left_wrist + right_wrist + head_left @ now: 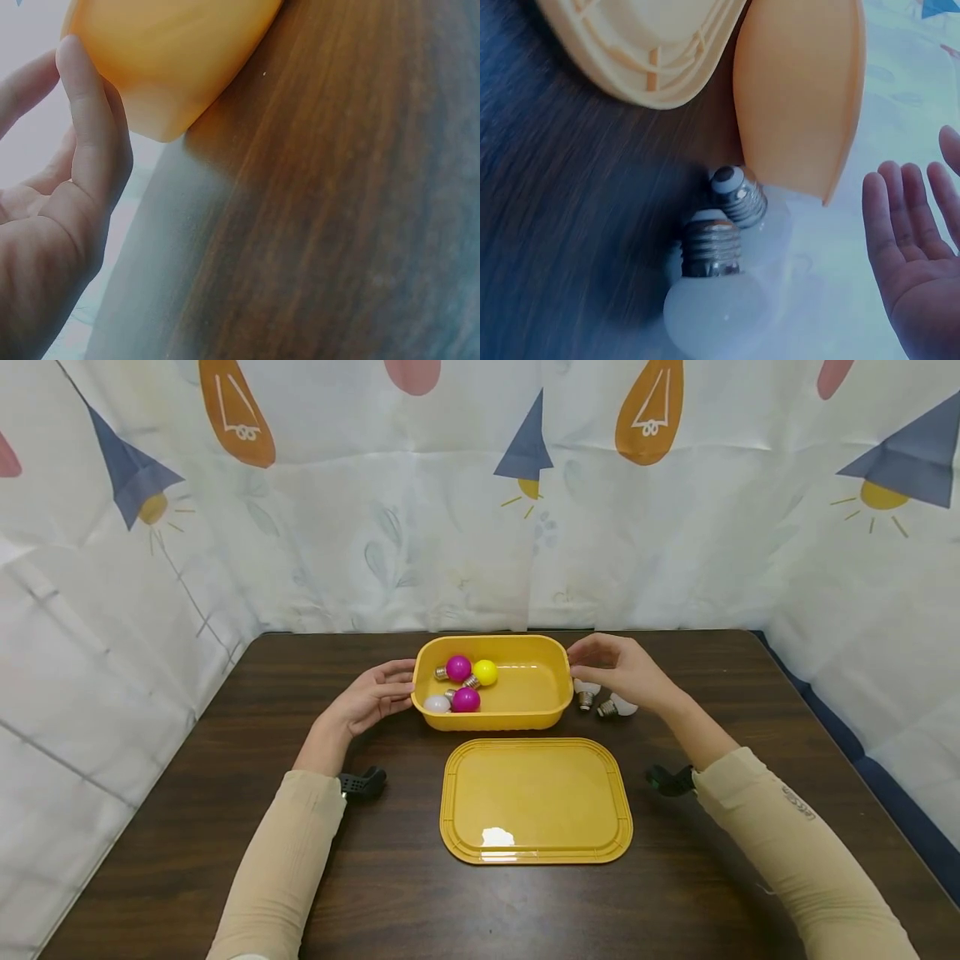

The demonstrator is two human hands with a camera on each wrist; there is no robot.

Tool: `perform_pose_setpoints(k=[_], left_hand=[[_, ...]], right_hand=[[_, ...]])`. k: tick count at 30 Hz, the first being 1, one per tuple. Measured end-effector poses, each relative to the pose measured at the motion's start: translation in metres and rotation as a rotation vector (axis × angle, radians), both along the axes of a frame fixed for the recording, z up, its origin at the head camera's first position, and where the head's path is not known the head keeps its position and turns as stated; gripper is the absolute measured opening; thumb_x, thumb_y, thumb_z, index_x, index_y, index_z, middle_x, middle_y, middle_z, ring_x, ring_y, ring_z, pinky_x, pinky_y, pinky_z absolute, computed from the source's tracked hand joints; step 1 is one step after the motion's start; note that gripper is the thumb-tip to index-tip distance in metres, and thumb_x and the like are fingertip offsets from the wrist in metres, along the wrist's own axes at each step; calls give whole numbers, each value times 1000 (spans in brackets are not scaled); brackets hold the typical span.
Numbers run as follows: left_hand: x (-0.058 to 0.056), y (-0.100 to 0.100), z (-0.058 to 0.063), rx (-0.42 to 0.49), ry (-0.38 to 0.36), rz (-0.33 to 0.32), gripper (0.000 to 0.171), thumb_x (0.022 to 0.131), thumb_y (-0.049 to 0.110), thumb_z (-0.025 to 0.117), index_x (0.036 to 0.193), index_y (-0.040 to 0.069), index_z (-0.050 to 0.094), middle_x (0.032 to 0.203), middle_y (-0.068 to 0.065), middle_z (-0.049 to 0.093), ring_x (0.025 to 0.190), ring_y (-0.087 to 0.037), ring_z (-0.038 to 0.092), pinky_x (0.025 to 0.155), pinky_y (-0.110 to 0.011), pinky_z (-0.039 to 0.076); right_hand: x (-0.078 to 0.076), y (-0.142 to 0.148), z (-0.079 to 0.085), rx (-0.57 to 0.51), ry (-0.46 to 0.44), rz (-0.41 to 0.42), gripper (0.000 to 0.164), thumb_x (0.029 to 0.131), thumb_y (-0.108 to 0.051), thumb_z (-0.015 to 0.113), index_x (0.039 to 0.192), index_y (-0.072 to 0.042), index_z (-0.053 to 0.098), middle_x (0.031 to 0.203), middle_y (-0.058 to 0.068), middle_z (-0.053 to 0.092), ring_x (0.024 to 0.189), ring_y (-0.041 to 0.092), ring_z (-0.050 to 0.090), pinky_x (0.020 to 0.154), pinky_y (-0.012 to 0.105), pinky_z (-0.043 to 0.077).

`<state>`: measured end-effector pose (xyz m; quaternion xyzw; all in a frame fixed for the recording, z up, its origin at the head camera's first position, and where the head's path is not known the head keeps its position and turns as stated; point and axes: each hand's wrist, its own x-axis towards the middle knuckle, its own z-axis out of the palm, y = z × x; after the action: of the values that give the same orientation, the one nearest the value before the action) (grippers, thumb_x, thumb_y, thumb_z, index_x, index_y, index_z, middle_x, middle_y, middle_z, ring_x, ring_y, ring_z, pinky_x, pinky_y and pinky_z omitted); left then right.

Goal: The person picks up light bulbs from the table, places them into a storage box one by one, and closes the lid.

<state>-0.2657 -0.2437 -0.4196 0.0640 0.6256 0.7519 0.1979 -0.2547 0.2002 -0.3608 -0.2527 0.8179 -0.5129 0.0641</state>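
There was my left hand [375, 696], fingers mostly straight, tips touching the left end of the box [532, 685], and across from it my right hand [618, 667], fingers extended and holding nothing, just beside the right end; whether it made contact, I couldn't tell. The box sat between the two, near the table's far edge, mouth up, long axis running left to right.

Inside, four bulbs crowded the left half: a far magenta bulb [459, 668], base pointing left; a yellow bulb [486, 672], base angled left and toward me; a near magenta bulb [466, 700], base leftward; and a white bulb [437, 704], its direction unclear.

Now the obstacles! Two loose bulbs [624, 704] lay under and beside my right hand, close to the box's right end, one base toward me, the other slanting leftward. Right in front, a lid [536, 797] lay flat on the table [405, 902], apart from the box, its length left to right too. Beyond hung a curtain [450, 527] printed with lamps. And writing? A dark mark [798, 802] on the right sleeve [780, 852], too small to read.
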Motion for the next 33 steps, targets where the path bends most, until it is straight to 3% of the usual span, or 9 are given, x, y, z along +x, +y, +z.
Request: perform_pose_setpoints(k=[18, 33], left_hand=[[1, 0, 1, -24, 12, -1, 57, 105, 3, 59, 156, 1, 34, 136, -20, 56, 96, -18, 69, 87, -29, 58], [1, 0, 1, -22, 5, 8, 57, 105, 2, 58, 156, 1, 34, 138, -22, 54, 95, -17, 70, 86, -28, 59]], right_hand=[[11, 33, -9, 93, -15, -113, 39, 99, -24, 73, 132, -5, 63, 129, 14, 65, 115, 23, 61, 90, 25, 53], [16, 62, -19, 155, -80, -212, 49, 99, -32, 72, 136, -2, 60, 136, 18, 60, 125, 27, 55, 91, 26, 50]])
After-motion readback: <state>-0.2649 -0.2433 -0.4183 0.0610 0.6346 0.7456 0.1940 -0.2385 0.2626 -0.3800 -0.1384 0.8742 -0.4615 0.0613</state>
